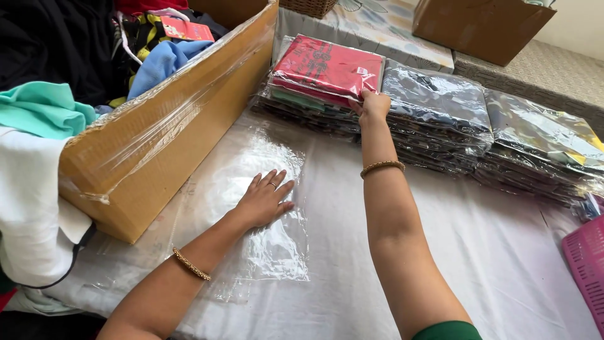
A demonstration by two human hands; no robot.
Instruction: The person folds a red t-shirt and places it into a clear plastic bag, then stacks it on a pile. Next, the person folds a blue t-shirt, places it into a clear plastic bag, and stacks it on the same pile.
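A white cloth covers the worktop point(478, 252), which fills most of the view. On its left side stands a long cardboard box point(170, 135) wrapped in clear film, its long axis running from the near left toward the far middle, heaped with loose clothes in teal, blue, black and white. Along the far edge lie three stacks of bagged garments side by side: a left stack topped by a red packet point(327, 66), a middle stack of dark packets point(434, 101), and a right stack point(541, 138) with a yellow corner showing. A pink plastic basket point(585, 264) shows at the right edge. An empty clear plastic bag point(264, 208) lies flat on the cloth just beside the box, long axis pointing away from the person, toward the red-topped stack. The left hand point(264, 201) rests on this bag, palm down, fingers spread and flat, gripping nothing. The right hand point(372, 104) reaches to the near right corner of the red packet, fingers curled onto its edge; whether they pinch it I cannot tell
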